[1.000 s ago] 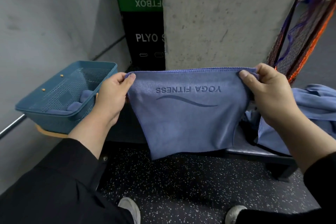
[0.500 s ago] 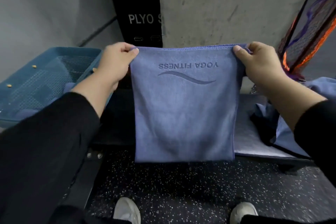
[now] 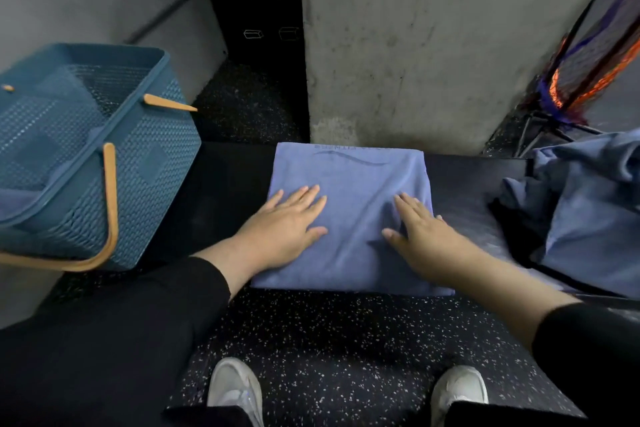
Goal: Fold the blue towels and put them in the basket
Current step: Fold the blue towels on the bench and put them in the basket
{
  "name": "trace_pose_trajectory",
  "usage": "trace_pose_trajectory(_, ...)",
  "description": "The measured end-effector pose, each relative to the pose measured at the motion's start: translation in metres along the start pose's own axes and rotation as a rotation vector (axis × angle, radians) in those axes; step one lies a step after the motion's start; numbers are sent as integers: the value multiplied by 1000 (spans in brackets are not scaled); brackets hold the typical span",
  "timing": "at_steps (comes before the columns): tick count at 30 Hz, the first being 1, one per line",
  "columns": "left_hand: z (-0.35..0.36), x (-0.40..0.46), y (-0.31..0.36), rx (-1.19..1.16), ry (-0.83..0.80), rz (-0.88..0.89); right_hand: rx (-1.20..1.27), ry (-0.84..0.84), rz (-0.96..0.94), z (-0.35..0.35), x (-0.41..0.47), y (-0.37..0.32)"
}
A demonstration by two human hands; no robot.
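Observation:
A folded blue towel (image 3: 349, 184) lies flat on the black bench (image 3: 221, 184) in front of me, its printed wave mark at the far edge. My left hand (image 3: 287, 225) presses flat on the towel's left half, fingers straight. My right hand (image 3: 419, 229) presses flat on its right half. The teal basket (image 3: 152, 149) with tan handles stands at the left end of the bench, with blue cloth partly visible inside. A heap of unfolded blue towels (image 3: 588, 204) lies on the bench to the right.
A concrete pillar (image 3: 433, 45) rises directly behind the bench. A black plyo box (image 3: 256, 3) stands behind on the left. A coloured net (image 3: 595, 73) hangs at the far right. My two shoes (image 3: 235, 392) stand on the speckled floor below.
The towel, held up by its top corners with both hands before, now lies folded on the bench. Both hands have let go and press flat on it.

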State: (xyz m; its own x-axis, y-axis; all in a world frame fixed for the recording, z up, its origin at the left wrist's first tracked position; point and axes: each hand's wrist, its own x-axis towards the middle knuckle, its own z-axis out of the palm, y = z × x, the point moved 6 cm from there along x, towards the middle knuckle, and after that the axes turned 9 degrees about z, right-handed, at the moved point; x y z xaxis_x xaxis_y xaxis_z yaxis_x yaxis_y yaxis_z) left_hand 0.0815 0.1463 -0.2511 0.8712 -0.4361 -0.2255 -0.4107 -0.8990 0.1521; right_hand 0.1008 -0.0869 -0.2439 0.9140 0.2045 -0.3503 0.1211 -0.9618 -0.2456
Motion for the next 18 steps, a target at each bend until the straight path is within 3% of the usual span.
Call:
trace_pose_trajectory(3,-1,5,-6,14,-2,-7,-147,47,-30,7,5,14)
trace_pose_trajectory(13,-6,19,-18,-33,10,-47,-229,119,93,-7,24,41)
trace_pose_trajectory(15,-8,14,-18,-16,49,-50,-203,248,-29,-12,15,35)
trace_pose_trajectory(18,-16,-1,-11,-2,160,5,-86,378,-383,-18,-9,18)
